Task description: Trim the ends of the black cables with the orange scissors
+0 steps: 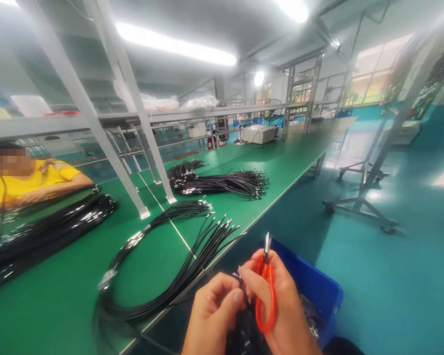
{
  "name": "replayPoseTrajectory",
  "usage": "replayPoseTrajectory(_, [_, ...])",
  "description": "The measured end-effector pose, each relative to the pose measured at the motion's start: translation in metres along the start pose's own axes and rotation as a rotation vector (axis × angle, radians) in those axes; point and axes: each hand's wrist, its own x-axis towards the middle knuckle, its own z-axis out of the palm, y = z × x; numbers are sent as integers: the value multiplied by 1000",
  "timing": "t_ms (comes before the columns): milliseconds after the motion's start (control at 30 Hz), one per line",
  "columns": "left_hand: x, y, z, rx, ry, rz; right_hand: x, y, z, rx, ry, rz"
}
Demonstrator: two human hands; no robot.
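My left hand (216,308) is closed, thumb against fingers, on the end of a black cable (240,280). Close beside it, my right hand (281,296) carries red-handled scissors (268,296), their short metal blades pointing up and away from me. The right thumb and finger also meet at the cable tip, where a small pale end shows. To the left, a curved bundle of black cables (163,301) lies on the green table (151,266), its loose ends fanned at the table's edge. Tape or bands wrap the bundle in places.
More black cable bundles (222,185) lie farther along the table, and a thick one (52,231) is at left by a person in a yellow shirt (48,180). A blue bin (318,291) stands below my right hand. Metal posts (133,98) rise from the table. A wheeled rack (366,197) stands right.
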Motion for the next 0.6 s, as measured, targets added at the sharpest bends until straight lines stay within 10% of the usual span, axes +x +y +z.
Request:
replayPoseTrajectory(333, [0,-1,1,-14,20,-11,-3,8,-18,-456,27,-458])
replayPoseTrajectory(600, [-5,6,5,47,50,51,-7,3,-7,-661,110,-563])
